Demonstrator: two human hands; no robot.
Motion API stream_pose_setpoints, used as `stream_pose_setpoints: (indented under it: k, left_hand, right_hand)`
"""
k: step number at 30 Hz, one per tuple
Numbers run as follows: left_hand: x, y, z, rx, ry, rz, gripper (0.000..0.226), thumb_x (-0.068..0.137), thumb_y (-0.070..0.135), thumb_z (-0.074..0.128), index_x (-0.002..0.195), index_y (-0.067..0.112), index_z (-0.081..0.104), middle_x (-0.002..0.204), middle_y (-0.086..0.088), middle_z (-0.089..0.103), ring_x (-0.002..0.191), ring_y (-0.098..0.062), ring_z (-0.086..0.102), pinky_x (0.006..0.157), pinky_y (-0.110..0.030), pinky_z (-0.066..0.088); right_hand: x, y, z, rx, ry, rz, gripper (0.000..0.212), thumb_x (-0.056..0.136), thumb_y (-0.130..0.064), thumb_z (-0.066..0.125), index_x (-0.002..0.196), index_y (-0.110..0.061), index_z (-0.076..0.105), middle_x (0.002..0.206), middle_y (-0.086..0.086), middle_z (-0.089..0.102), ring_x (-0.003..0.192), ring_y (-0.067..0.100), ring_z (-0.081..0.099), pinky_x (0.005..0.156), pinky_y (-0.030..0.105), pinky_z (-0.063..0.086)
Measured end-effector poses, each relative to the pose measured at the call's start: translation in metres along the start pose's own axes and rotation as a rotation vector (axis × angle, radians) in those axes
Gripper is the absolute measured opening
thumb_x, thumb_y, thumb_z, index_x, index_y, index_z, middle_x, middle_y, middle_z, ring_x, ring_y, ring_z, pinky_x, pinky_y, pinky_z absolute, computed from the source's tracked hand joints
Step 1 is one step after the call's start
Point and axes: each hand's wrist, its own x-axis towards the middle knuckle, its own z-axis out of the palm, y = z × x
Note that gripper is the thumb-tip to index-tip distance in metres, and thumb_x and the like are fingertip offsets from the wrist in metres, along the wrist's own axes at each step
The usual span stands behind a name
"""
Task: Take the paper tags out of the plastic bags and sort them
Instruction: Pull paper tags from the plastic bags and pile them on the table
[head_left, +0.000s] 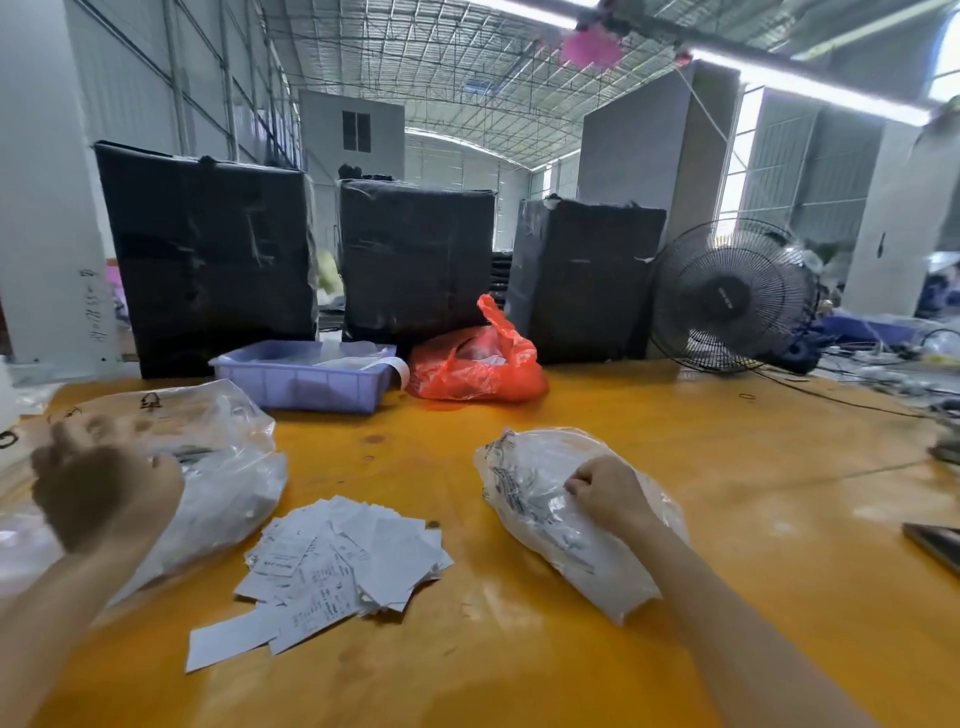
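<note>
A loose heap of white paper tags (337, 564) lies on the orange table (571, 649) in front of me. A large clear plastic bag (223, 467) full of tags sits at the left. My left hand (104, 493) hovers over its near side, blurred, fingers curled; whether it holds anything is unclear. A smaller clear bag (535, 519) of tags lies at the right, and my right hand (608, 491) pinches its plastic on top.
At the back of the table stand a lilac plastic tray (306, 382), a red plastic bag (478, 364), three black wrapped bales (415, 260) and a black fan (732, 296) with its cable. A phone (935, 545) lies at the right edge.
</note>
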Motion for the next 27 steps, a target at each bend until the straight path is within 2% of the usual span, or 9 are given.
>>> stream_pose_setpoints:
  k: [1, 4, 8, 11, 14, 17, 23, 25, 27]
  left_hand:
    - [-0.007, 0.004, -0.009, -0.032, -0.115, -0.021, 0.036, 0.076, 0.036, 0.049, 0.111, 0.027, 0.049, 0.116, -0.011, 0.049, 0.101, -0.036, 0.05, 0.083, -0.052, 0.049]
    - [-0.029, 0.036, -0.042, -0.187, 0.083, -0.01, 0.041, 0.079, 0.035, 0.04, 0.115, 0.017, 0.047, 0.119, -0.016, 0.046, 0.105, -0.04, 0.047, 0.083, -0.053, 0.046]
    - [-0.067, 0.076, -0.078, -0.3, 0.231, 0.151, 0.028, 0.077, 0.001, 0.063, 0.105, -0.001, 0.062, 0.115, -0.026, 0.052, 0.105, -0.049, 0.045, 0.078, -0.054, 0.041]
    - [-0.077, 0.086, -0.081, -0.327, 0.168, 0.197, 0.029, 0.074, -0.007, 0.067, 0.103, -0.002, 0.066, 0.115, -0.029, 0.055, 0.105, -0.049, 0.047, 0.08, -0.056, 0.042]
    - [-0.078, 0.088, -0.077, -0.375, 0.143, 0.25, 0.027, 0.073, -0.009, 0.067, 0.1, -0.003, 0.067, 0.113, -0.027, 0.057, 0.106, -0.047, 0.049, 0.084, -0.056, 0.043]
    - [-0.08, 0.091, -0.077, -0.404, 0.115, 0.279, 0.028, 0.073, -0.009, 0.067, 0.1, -0.002, 0.068, 0.113, -0.025, 0.058, 0.108, -0.045, 0.051, 0.086, -0.054, 0.043]
    - [-0.086, 0.113, -0.088, -0.544, 0.085, 0.354, 0.027, 0.074, -0.011, 0.067, 0.1, -0.002, 0.067, 0.103, -0.021, 0.064, 0.101, -0.038, 0.056, 0.089, -0.045, 0.042]
    - [-0.09, 0.124, -0.096, -0.699, -0.008, 0.338, 0.023, 0.079, -0.004, 0.067, 0.102, 0.002, 0.066, 0.1, -0.013, 0.065, 0.096, -0.028, 0.059, 0.084, -0.039, 0.045]
    - [-0.095, 0.136, -0.108, -0.923, -0.254, 0.239, 0.02, 0.087, 0.02, 0.065, 0.104, 0.011, 0.064, 0.098, 0.003, 0.066, 0.092, -0.012, 0.06, 0.08, -0.028, 0.049]
  right_hand:
    - [-0.001, -0.001, -0.002, 0.033, 0.018, -0.003, 0.017, 0.087, -0.004, 0.059, 0.082, 0.005, 0.072, 0.093, 0.013, 0.072, 0.086, 0.019, 0.064, 0.067, 0.023, 0.044]
    - [-0.003, -0.004, -0.006, 0.242, 0.119, 0.012, 0.011, 0.084, -0.003, 0.063, 0.08, 0.0, 0.073, 0.085, 0.008, 0.071, 0.073, 0.013, 0.059, 0.057, 0.021, 0.039]
    - [-0.005, -0.007, -0.009, 0.313, 0.062, 0.042, 0.006, 0.082, -0.002, 0.064, 0.083, -0.003, 0.07, 0.078, 0.005, 0.064, 0.076, 0.018, 0.059, 0.065, 0.024, 0.043]
    - [-0.008, -0.003, -0.005, 0.113, -0.03, 0.039, 0.019, 0.078, 0.002, 0.066, 0.095, -0.005, 0.067, 0.086, 0.006, 0.064, 0.083, 0.019, 0.06, 0.071, 0.024, 0.044]
    - [-0.011, -0.002, -0.004, 0.127, 0.078, 0.017, 0.017, 0.076, 0.001, 0.07, 0.092, -0.005, 0.068, 0.087, 0.006, 0.067, 0.085, 0.02, 0.062, 0.078, 0.029, 0.048]
    - [-0.011, -0.005, -0.007, 0.449, 0.131, 0.099, 0.009, 0.078, 0.001, 0.07, 0.074, -0.006, 0.067, 0.071, 0.008, 0.067, 0.07, 0.022, 0.063, 0.074, 0.037, 0.053]
    - [-0.017, -0.027, -0.019, 1.002, 0.228, 0.144, 0.008, 0.089, 0.0, 0.059, 0.083, -0.003, 0.063, 0.073, 0.012, 0.069, 0.067, 0.02, 0.067, 0.066, 0.029, 0.056]
    - [-0.024, -0.043, -0.023, 1.086, 0.143, 0.081, 0.008, 0.088, -0.001, 0.06, 0.083, -0.005, 0.065, 0.072, 0.01, 0.071, 0.066, 0.018, 0.068, 0.063, 0.026, 0.055]
    - [-0.036, -0.062, -0.024, 1.155, -0.055, 0.029, 0.005, 0.085, -0.003, 0.063, 0.083, -0.005, 0.067, 0.069, 0.008, 0.072, 0.061, 0.015, 0.067, 0.057, 0.022, 0.054]
